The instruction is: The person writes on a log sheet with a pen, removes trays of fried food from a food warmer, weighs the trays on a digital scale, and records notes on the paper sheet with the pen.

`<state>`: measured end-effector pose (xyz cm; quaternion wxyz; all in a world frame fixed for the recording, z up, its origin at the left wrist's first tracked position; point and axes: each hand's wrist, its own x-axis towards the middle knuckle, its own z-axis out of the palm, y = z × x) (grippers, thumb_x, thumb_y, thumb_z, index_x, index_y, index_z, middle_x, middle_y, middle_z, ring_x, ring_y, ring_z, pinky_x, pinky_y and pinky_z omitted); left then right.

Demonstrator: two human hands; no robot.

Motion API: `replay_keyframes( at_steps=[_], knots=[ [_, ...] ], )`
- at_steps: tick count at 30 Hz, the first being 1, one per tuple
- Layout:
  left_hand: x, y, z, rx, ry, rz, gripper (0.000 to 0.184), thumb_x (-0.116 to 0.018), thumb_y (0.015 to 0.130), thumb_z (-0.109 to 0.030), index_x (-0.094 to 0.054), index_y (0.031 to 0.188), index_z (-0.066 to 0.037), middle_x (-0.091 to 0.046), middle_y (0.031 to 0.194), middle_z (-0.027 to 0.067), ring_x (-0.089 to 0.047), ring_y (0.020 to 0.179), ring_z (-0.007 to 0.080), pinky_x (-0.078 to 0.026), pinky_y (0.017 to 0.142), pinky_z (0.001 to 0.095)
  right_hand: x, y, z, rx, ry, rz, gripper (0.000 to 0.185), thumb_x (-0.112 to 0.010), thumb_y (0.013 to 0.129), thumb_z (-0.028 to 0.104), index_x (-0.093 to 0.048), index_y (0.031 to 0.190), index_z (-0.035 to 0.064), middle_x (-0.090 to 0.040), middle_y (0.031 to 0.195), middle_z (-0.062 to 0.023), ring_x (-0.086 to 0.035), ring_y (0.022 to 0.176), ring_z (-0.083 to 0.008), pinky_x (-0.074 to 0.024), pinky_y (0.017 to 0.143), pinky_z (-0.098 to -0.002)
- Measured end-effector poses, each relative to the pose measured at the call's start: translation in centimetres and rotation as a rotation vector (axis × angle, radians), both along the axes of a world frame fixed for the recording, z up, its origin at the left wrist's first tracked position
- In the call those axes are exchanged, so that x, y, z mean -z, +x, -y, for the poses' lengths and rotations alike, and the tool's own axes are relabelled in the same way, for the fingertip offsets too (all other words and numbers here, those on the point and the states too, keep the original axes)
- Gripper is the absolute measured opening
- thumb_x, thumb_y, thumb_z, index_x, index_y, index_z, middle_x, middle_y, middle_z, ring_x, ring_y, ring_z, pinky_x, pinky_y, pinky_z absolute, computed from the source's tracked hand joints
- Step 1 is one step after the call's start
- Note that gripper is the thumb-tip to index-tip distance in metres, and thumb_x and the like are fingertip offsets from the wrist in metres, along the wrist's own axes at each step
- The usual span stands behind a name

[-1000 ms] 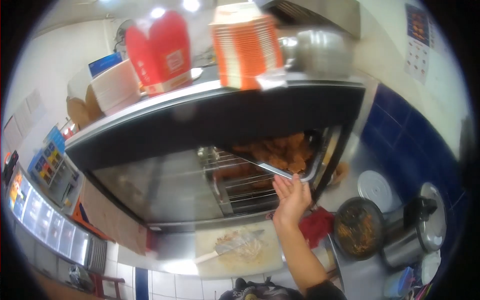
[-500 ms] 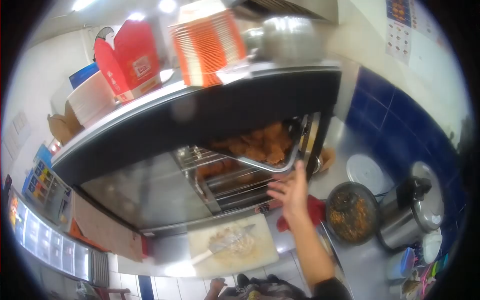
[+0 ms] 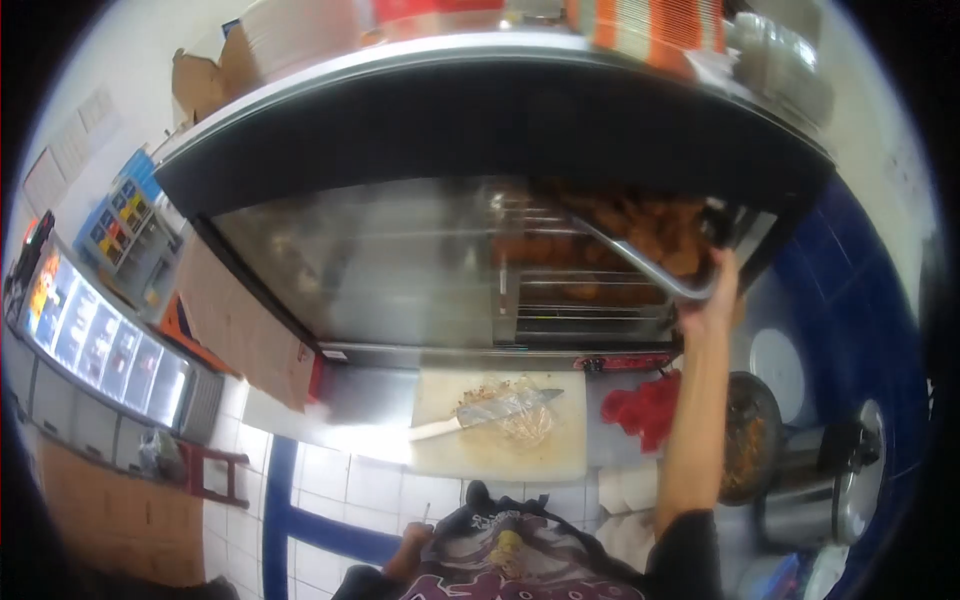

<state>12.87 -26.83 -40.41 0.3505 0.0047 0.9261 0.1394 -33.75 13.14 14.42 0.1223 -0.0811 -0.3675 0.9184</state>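
My right hand point(image 3: 706, 305) grips the near right corner of a metal tray point(image 3: 640, 262) heaped with browned fried pieces point(image 3: 655, 225). The tray sits tilted in the open right side of a glass-fronted warming cabinet point(image 3: 500, 125). Low by my body, my left hand point(image 3: 408, 553) is closed, with a thin, small thing poking up from it that I cannot make out. On a cutting board point(image 3: 560, 452) below the cabinet lie a knife point(image 3: 485, 414), a clear plastic bag point(image 3: 528, 424) and chopped bits.
Red cloth-like bundles point(image 3: 645, 408) lie right of the board. A dark pan of food point(image 3: 748, 435) and a large metal pot point(image 3: 805, 505) stand at the right. A lit display fridge point(image 3: 100, 340) and a red stool point(image 3: 215, 470) are at the left. Stacked cartons point(image 3: 655, 25) top the cabinet.
My right hand, open beside the tray's corner before, has closed on it. The view has swung, so the cabinet sits more level and further right. My left hand stays low.
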Motion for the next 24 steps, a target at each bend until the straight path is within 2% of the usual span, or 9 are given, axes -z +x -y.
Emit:
replay_keyframes(
  at_steps=[6,10,13,16,18,20,22,23,24],
  knots=[
    [0.4,0.1,-1.1,-0.157,0.017,-0.069,0.018,-0.060,0.087,-0.028,-0.072,0.092,-0.015,-0.071,0.087,0.0117,-0.069,0.087,0.0343,-0.056,0.078,0.0459,-5.2,2.8,2.3,0.034,0.099,0.039,0.035,-0.061,0.090,0.032,-0.059,0.112,0.0060,-0.063,0.116,-0.0115,-0.062,0.108,-0.0267,-0.0503,0.096,-0.0421],
    [1.9,-1.5,-1.7,-0.425,0.081,-0.196,0.018,-0.057,0.088,-0.026,-0.072,0.089,-0.015,-0.070,0.084,0.0126,-0.068,0.083,0.0355,-0.055,0.076,0.0472,-2.6,4.8,5.4,0.068,0.079,-0.004,0.032,-0.059,0.092,0.031,-0.059,0.113,0.0080,-0.066,0.109,-0.0072,-0.067,0.095,-0.0199,-0.0569,0.081,-0.0362],
    [0.2,-3.8,-1.4,-0.127,0.158,-0.360,0.017,-0.058,0.086,-0.025,-0.072,0.083,-0.015,-0.070,0.082,0.0127,-0.069,0.079,0.0354,-0.056,0.071,0.0461,0.4,6.5,8.6,0.051,0.020,-0.039,0.029,-0.056,0.094,0.025,-0.055,0.118,0.0073,-0.063,0.109,-0.0049,-0.065,0.098,-0.0178,-0.0573,0.080,-0.0345],
    [-1.2,-6.1,-1.1,0.118,-0.105,-0.149,0.017,-0.060,0.087,-0.027,-0.072,0.084,-0.015,-0.072,0.090,0.0145,-0.070,0.085,0.0347,-0.057,0.072,0.0460,1.6,8.8,11.4,0.023,-0.038,-0.101,0.046,-0.059,0.092,0.017,-0.040,0.134,0.0144,-0.054,0.124,-0.0047,-0.056,0.110,-0.0175,-0.0539,0.086,-0.0391],
    [-2.7,-7.4,-0.8,0.079,-0.052,-0.134,0.019,-0.063,0.086,-0.030,-0.071,0.085,-0.013,-0.071,0.090,0.0149,-0.070,0.088,0.0353,-0.057,0.074,0.0454,1.2,10.7,12.3,-0.013,-0.052,-0.100,0.043,-0.055,0.095,0.011,-0.044,0.137,0.0062,-0.057,0.128,-0.0067,-0.056,0.117,-0.0219,-0.0497,0.099,-0.0418],
    [-3.8,-8.5,-1.0,0.024,-0.074,-0.190,0.023,-0.066,0.085,-0.033,-0.074,0.092,-0.013,-0.073,0.097,0.0138,-0.070,0.094,0.0336,-0.057,0.078,0.0456,3.9,11.1,11.5,-0.053,-0.054,-0.055,0.045,-0.055,0.094,0.009,-0.044,0.138,0.0058,-0.057,0.129,-0.0077,-0.056,0.118,-0.0226,-0.0486,0.100,-0.0423],
    [-5.9,-9.3,-1.4,-0.956,0.528,0.144,0.030,-0.066,0.088,-0.038,-0.075,0.103,-0.013,-0.074,0.104,0.0116,-0.070,0.098,0.0294,-0.056,0.082,0.0411,5.7,11.8,10.7,-0.098,-0.049,-0.004,0.047,-0.055,0.094,0.006,-0.043,0.139,0.0054,-0.056,0.129,-0.0088,-0.056,0.120,-0.0233,-0.0475,0.102,-0.0427],
    [-8.9,-9.7,-1.0,-0.424,0.379,0.023,0.039,-0.061,0.094,-0.043,-0.074,0.110,-0.009,-0.074,0.107,0.0117,-0.069,0.099,0.0294,-0.054,0.085,0.0393,6.2,12.2,10.4,-0.116,-0.052,-0.060,0.048,-0.056,0.093,0.005,-0.043,0.139,0.0039,-0.056,0.131,-0.0100,-0.056,0.120,-0.0242,-0.0466,0.104,-0.0431],
    [-12.8,-10.2,-1.6,-0.418,0.379,0.021,0.039,-0.061,0.094,-0.043,-0.074,0.110,-0.009,-0.074,0.107,0.0117,-0.069,0.099,0.0294,-0.054,0.085,0.0393,6.7,12.5,10.0,-0.137,-0.054,-0.113,0.049,-0.056,0.093,0.005,-0.042,0.140,0.0025,-0.056,0.133,-0.0112,-0.057,0.120,-0.0250,-0.0457,0.105,-0.0434]
  ],
)
